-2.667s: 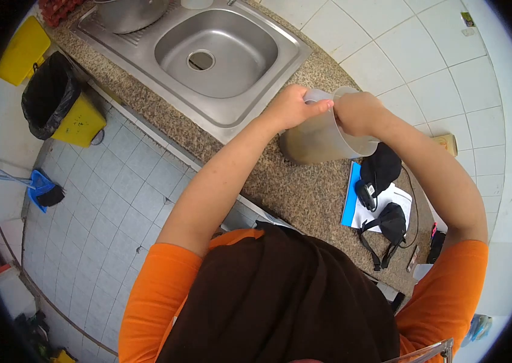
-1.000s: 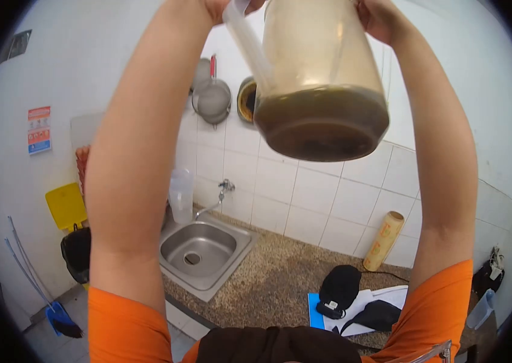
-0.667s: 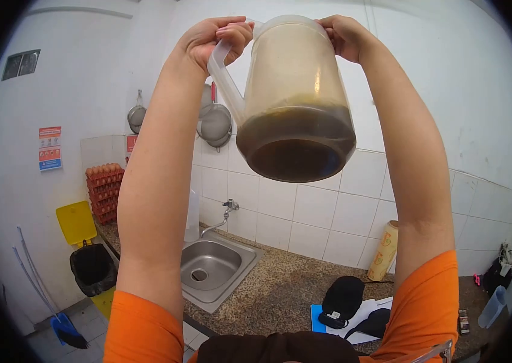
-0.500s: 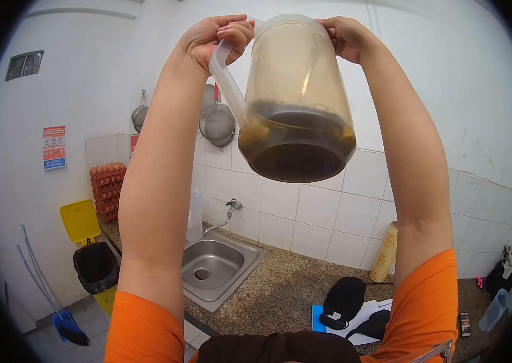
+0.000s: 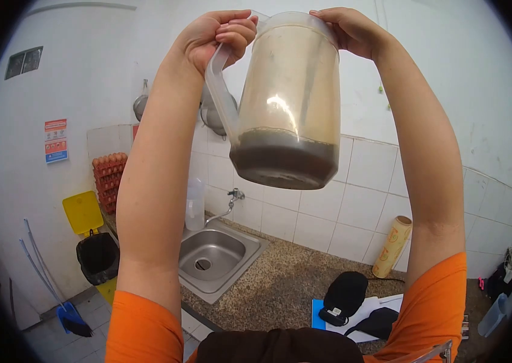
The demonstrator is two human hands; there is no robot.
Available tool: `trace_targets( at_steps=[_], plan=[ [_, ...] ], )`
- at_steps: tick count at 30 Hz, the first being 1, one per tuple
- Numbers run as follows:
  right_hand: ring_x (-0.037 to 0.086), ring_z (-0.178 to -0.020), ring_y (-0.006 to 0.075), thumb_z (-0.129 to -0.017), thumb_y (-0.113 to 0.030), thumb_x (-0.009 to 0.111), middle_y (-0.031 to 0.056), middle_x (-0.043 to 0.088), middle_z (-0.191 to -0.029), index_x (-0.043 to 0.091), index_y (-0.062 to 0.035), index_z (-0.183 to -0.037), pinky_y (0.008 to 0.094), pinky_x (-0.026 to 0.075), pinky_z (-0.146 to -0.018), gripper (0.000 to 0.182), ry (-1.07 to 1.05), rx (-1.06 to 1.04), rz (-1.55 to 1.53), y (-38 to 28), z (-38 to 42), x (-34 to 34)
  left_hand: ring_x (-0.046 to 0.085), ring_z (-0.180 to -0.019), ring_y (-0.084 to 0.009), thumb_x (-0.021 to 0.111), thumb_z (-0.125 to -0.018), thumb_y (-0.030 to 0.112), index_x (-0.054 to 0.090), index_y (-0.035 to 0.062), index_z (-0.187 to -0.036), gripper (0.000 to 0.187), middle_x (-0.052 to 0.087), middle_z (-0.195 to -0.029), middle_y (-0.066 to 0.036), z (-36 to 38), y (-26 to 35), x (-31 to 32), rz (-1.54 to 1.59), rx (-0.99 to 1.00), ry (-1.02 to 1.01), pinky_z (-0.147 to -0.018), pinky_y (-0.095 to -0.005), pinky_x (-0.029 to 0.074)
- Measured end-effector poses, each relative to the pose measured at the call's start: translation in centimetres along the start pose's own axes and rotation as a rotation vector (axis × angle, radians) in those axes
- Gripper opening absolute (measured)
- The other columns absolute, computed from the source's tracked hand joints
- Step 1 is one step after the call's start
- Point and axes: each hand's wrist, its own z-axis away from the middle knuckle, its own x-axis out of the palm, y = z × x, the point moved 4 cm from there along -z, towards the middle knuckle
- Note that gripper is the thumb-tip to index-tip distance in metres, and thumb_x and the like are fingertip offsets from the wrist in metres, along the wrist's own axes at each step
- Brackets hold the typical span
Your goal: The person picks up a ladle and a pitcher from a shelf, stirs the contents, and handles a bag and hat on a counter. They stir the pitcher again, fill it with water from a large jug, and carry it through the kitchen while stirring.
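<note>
A large translucent plastic pitcher (image 5: 289,91) is held up high in front of me, above the counter. Dark brown liquid (image 5: 283,158) fills its lower part, and the wall above looks cloudy. My left hand (image 5: 223,39) is closed around the top of its handle. My right hand (image 5: 353,31) grips the rim on the other side, thumb on top; some of its fingers are hidden behind the pitcher.
Below is a granite counter (image 5: 274,278) with a steel sink (image 5: 250,257) and a tap (image 5: 232,202). A cling film roll (image 5: 392,247), a black cap (image 5: 345,296) and papers lie right. Egg trays (image 5: 109,181), a yellow-lidded bin (image 5: 83,213) and a blue broom (image 5: 73,317) are left.
The pitcher has tipped so less of its underside shows, and its base has shifted slightly left. The liquid surface has levelled differently. My right hand has moved a little right, its thumb now over the rim.
</note>
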Motion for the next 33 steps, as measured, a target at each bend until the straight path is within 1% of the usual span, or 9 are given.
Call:
trace_targets(
  at_steps=[3, 5, 8, 11, 14, 16, 20, 28, 33],
  plan=[
    [0.055, -0.071, 0.0093, -0.089, -0.029, 0.048, 0.0029, 0.059, -0.079, 0.061, -0.0027, -0.096, 0.0237, 0.044, -0.066, 0.030, 0.030, 0.120, 0.065, 2.0, 0.8, 1.0, 0.029, -0.042, -0.0044, 0.038, -0.094, 0.016, 0.040, -0.0021, -0.096, 0.019, 0.034, -0.062, 0.001, 1.0, -2.2, -2.4, -0.037, 0.020, 0.028, -0.032, -0.0165, 0.027],
    [0.057, -0.084, 0.0212, -0.089, -0.026, 0.047, 0.0149, 0.061, -0.094, 0.050, 0.0081, -0.112, 0.0342, 0.045, -0.077, 0.041, -0.103, 0.159, 0.138, 4.0, 1.4, 1.8, 0.026, -0.041, -0.0016, 0.044, -0.093, 0.022, 0.043, 0.0014, -0.092, 0.020, 0.032, -0.059, 0.005, 2.6, -4.0, -4.0, -0.198, 0.145, 0.116, -0.030, -0.0148, 0.023],
    [0.057, -0.088, 0.0231, -0.088, -0.028, 0.049, 0.0199, 0.058, -0.102, 0.043, 0.0107, -0.117, 0.0360, 0.041, -0.084, 0.048, -0.210, 0.218, 0.237, 3.3, 6.6, 6.2, 0.027, -0.040, 0.0004, 0.057, -0.086, 0.024, 0.044, 0.0042, -0.084, 0.024, 0.030, -0.055, 0.007, 5.7, -8.2, -6.3, -0.508, 0.282, 0.305, -0.033, -0.0141, 0.020],
    [0.055, -0.073, 0.0080, -0.089, -0.031, 0.047, 0.0033, 0.060, -0.081, 0.060, -0.0024, -0.104, 0.0231, 0.044, -0.068, 0.035, -0.265, 0.160, -0.049, 9.5, 10.2, 10.0, 0.029, -0.041, 0.0012, 0.066, -0.079, 0.030, 0.050, 0.0072, -0.081, 0.028, 0.035, -0.055, 0.008, 9.5, -14.0, -9.8, -0.652, 0.321, 0.511, -0.034, -0.0154, 0.020],
    [0.056, -0.071, 0.0080, -0.091, -0.027, 0.046, 0.0030, 0.062, -0.081, 0.061, -0.0030, -0.107, 0.0232, 0.045, -0.068, 0.032, -0.401, 0.161, -0.054, 12.3, 16.6, 14.8, 0.038, -0.043, -0.0026, 0.075, -0.070, 0.025, 0.055, 0.0060, -0.078, 0.028, 0.044, -0.054, 0.007, 13.9, -20.7, -13.0, -0.948, 0.507, 0.734, -0.038, -0.0188, 0.031],
    [0.060, -0.073, 0.0148, -0.084, -0.013, 0.054, 0.0058, 0.065, -0.083, 0.062, -0.0055, -0.103, 0.0281, 0.047, -0.067, 0.022, -0.432, 0.168, -0.054, 13.9, 21.1, 18.1, 0.045, -0.043, -0.0100, 0.082, -0.060, 0.026, 0.056, 0.0048, -0.077, 0.037, 0.047, -0.052, 0.002, 17.5, -24.8, -15.4, -1.515, 0.629, 0.669, -0.042, -0.0220, 0.037],
    [0.058, -0.087, 0.0291, -0.074, -0.004, 0.055, 0.0128, 0.061, -0.094, 0.060, -0.0032, -0.098, 0.0361, 0.047, -0.075, 0.024, -0.478, -0.023, 0.093, 16.9, 29.2, 23.2, 0.048, -0.043, -0.0172, 0.084, -0.051, 0.035, 0.052, 0.0040, -0.070, 0.048, 0.049, -0.052, -0.005, 22.7, -32.5, -19.4, -1.615, 0.727, 0.568, -0.040, -0.0243, 0.036],
    [0.058, -0.093, 0.0211, -0.073, -0.011, 0.056, 0.0111, 0.060, -0.097, 0.059, -0.0014, -0.093, 0.0335, 0.048, -0.085, 0.023, -0.300, -0.252, 0.361, 15.9, 35.0, 26.4, 0.051, -0.046, -0.0202, 0.069, -0.065, 0.019, 0.048, 0.0050, -0.066, 0.025, 0.052, -0.056, -0.007, 27.2, -34.4, -21.4, -1.513, 0.720, 0.415, -0.041, -0.0271, 0.037],
    [0.062, -0.086, 0.0235, -0.078, -0.009, 0.057, 0.0136, 0.062, -0.092, 0.059, 0.0003, -0.092, 0.0326, 0.051, -0.081, 0.017, -0.203, -0.311, 0.334, 14.4, 33.9, 25.8, 0.061, -0.062, -0.0245, 0.060, -0.070, 0.024, 0.053, 0.0051, -0.070, 0.020, 0.062, -0.069, -0.009, 27.6, -32.4, -21.6, -1.656, 0.725, 0.383, -0.059, -0.0350, 0.049]
  ],
)
